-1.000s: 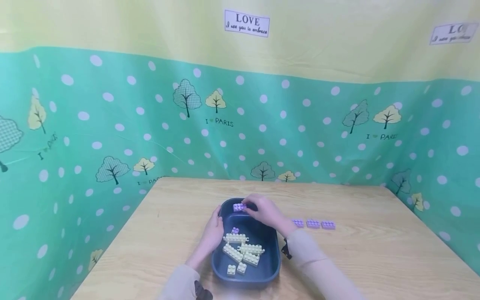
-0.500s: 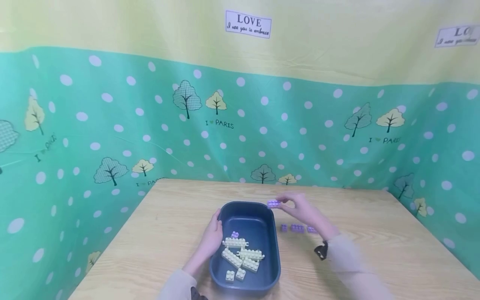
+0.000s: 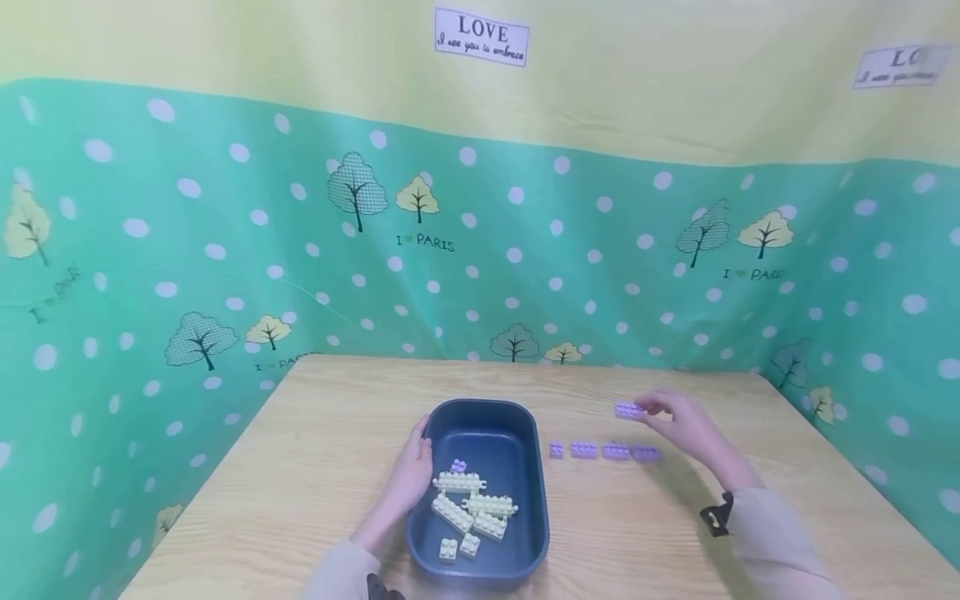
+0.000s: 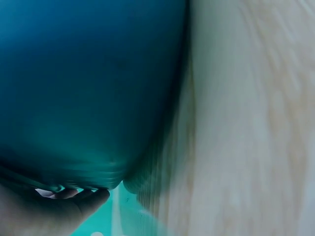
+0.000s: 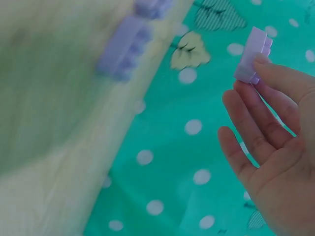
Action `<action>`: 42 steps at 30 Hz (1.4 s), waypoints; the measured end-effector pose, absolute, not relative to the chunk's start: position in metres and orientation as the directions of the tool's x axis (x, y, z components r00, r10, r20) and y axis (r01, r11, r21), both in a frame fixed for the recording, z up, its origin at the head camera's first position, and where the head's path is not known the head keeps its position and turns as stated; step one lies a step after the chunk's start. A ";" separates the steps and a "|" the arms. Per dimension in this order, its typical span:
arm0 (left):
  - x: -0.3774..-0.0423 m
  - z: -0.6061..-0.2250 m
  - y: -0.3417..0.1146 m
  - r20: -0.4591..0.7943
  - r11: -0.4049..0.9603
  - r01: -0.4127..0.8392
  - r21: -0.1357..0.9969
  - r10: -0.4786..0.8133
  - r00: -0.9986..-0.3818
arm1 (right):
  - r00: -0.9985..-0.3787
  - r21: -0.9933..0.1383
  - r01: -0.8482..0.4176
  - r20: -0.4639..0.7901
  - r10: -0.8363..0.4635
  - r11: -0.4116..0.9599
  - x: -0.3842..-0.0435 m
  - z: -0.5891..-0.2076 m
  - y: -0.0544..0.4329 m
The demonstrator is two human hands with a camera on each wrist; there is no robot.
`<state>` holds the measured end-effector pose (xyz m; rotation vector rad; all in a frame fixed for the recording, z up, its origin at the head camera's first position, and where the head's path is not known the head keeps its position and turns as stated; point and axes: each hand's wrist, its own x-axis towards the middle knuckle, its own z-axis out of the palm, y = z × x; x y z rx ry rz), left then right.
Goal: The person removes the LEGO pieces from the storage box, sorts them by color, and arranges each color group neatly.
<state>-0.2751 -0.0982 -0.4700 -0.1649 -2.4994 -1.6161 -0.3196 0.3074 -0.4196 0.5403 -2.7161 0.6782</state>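
My right hand (image 3: 678, 425) pinches a purple toy building brick (image 3: 628, 411) between thumb and fingertips, above the table and beyond the row of bricks. In the right wrist view the brick's studs face right and the remaining fingers are spread loosely. My left hand (image 3: 411, 471) holds the left rim of a dark blue tub (image 3: 542, 500); in the left wrist view its fingers (image 4: 91, 200) lie against the tub's outer wall. Inside the tub are a small purple brick (image 3: 458, 466) and several cream bricks, among them a long one with end knobs (image 3: 460, 482).
Right of the tub, a row of purple bricks lies on the wooden table (image 3: 600, 533): a small one (image 3: 557, 450) at the left end, then longer ones such as this brick (image 3: 583, 450). A green dotted curtain (image 3: 480, 275) closes off the table's back and sides.
My right hand has carried the purple brick out from over the tub's far end, rightward to beyond the row on the table. The left hand stays at the tub's rim.
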 end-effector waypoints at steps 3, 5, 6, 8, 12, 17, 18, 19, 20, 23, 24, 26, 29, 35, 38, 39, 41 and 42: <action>-0.276 -0.470 -0.101 0.192 0.421 0.174 0.890 0.001 -0.981 | -0.897 -0.396 -0.401 0.353 -0.266 0.826 -0.317 -0.422 0.318; -0.276 -0.470 -0.101 0.187 0.420 0.169 0.891 0.001 -0.982 | -0.902 -0.394 -0.385 0.351 -0.251 0.834 -0.315 -0.423 0.324; -0.276 -0.470 -0.101 0.185 0.418 0.169 0.893 0.002 -0.983 | -0.906 -0.394 -0.375 0.348 -0.241 0.839 -0.314 -0.424 0.327; -0.276 -0.470 -0.101 0.177 0.411 0.163 0.897 0.006 -0.984 | -0.909 -0.392 -0.364 0.347 -0.230 0.845 -0.311 -0.425 0.334; -0.275 -0.470 -0.099 0.173 0.404 0.162 0.900 0.009 -0.985 | -0.912 -0.386 -0.350 0.349 -0.216 0.853 -0.305 -0.427 0.348; -0.275 -0.470 -0.100 0.175 0.402 0.164 0.901 0.009 -0.985 | -0.926 -0.382 -0.315 0.324 -0.193 0.869 -0.299 -0.431 0.362; -0.275 -0.470 -0.100 0.182 0.405 0.171 0.898 0.011 -0.983 | -0.931 -0.381 -0.304 0.315 -0.186 0.873 -0.298 -0.431 0.363; -0.275 -0.470 -0.100 0.175 0.402 0.164 0.901 0.010 -0.984 | -0.935 -0.383 -0.296 0.306 -0.182 0.875 -0.296 -0.432 0.365; -0.274 -0.470 -0.100 0.175 0.401 0.165 0.901 0.011 -0.984 | -0.939 -0.385 -0.288 0.295 -0.178 0.877 -0.295 -0.432 0.367; -0.275 -0.469 -0.100 0.171 0.401 0.162 0.902 0.013 -0.985 | -0.950 -0.386 -0.261 0.264 -0.165 0.885 -0.291 -0.435 0.372; -0.275 -0.469 -0.100 0.171 0.405 0.162 0.900 0.013 -0.985 | -0.953 -0.386 -0.256 0.255 -0.165 0.886 -0.290 -0.436 0.373; -0.275 -0.469 -0.100 0.166 0.410 0.157 0.899 0.014 -0.986 | -0.958 -0.389 -0.246 0.237 -0.161 0.888 -0.289 -0.438 0.376; -0.275 -0.469 -0.100 0.166 0.419 0.156 0.895 0.011 -0.986 | -0.976 -0.421 -0.195 0.173 -0.133 0.886 -0.287 -0.441 0.377; -0.276 -0.469 -0.100 0.155 0.411 0.145 0.900 0.009 -0.988 | -0.992 -0.457 -0.122 0.091 -0.090 0.881 -0.287 -0.451 0.377; -0.275 -0.469 -0.100 0.148 0.412 0.139 0.901 0.012 -0.989 | -0.989 -0.449 -0.140 0.107 -0.102 0.883 -0.289 -0.453 0.378; -0.275 -0.469 -0.100 0.143 0.411 0.136 0.902 0.013 -0.990 | -0.987 -0.446 -0.149 0.113 -0.110 0.883 -0.289 -0.454 0.378; -0.275 -0.469 -0.100 0.146 0.413 0.138 0.900 0.013 -0.989 | -0.984 -0.436 -0.168 0.125 -0.125 0.884 -0.290 -0.455 0.378; -0.275 -0.469 -0.100 0.147 0.414 0.139 0.900 0.013 -0.989 | -0.984 -0.433 -0.170 0.127 -0.127 0.885 -0.291 -0.455 0.378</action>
